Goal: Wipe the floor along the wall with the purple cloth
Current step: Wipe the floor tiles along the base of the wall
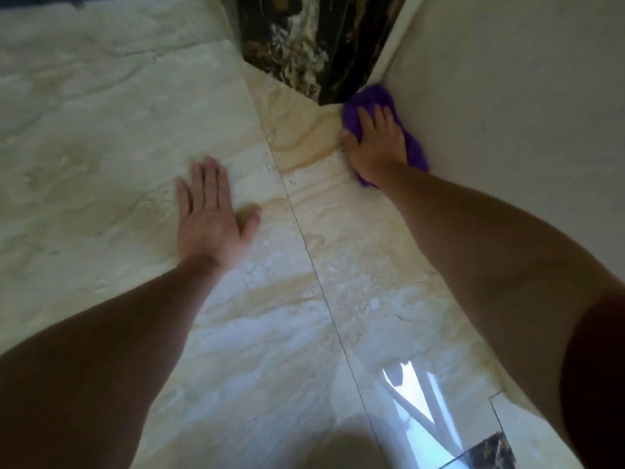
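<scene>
Both arms reach forward, left hand flat (fingers spread), right hand pressing palm-down.

Far ahead of me, at the middle, stands a dark marble pillar, black with white and ochre veins, and its near corner comes to a sharp point. Along its right side runs a pale trim strip, slanting away to the far edge. Near me on the right lies a bright window reflection, bluish white and crossed by pale bars. Just to its near right sits a dark marble inset, veined like the pillar and cut off by the near edge.
</scene>
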Action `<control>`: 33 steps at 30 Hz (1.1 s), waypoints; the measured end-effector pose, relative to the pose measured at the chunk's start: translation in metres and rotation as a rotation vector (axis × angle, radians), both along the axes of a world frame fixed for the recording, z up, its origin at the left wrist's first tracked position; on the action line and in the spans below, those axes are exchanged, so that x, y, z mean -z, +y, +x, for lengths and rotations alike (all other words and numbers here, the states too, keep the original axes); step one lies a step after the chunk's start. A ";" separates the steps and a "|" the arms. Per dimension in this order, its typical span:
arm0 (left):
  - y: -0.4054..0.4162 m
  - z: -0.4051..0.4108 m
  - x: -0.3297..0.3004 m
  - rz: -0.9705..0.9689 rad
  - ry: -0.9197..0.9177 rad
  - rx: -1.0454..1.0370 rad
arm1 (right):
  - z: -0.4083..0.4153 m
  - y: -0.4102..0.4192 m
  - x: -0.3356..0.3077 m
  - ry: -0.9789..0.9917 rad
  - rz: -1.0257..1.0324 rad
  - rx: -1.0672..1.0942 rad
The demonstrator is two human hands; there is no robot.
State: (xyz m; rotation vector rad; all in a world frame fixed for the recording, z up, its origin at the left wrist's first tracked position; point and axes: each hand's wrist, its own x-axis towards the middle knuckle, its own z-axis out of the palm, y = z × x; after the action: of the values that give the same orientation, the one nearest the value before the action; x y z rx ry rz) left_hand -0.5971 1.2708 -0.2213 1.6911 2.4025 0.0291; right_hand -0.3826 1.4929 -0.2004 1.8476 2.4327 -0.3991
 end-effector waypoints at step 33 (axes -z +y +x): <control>0.007 -0.012 -0.003 -0.069 -0.018 0.013 | -0.082 -0.009 0.002 0.192 0.166 -0.426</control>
State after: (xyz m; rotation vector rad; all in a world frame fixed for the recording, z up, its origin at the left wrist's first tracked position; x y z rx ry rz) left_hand -0.6094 1.2774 -0.2188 1.6696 2.3512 -0.0397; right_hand -0.4645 1.4840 -0.2025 1.3293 2.9721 -0.3653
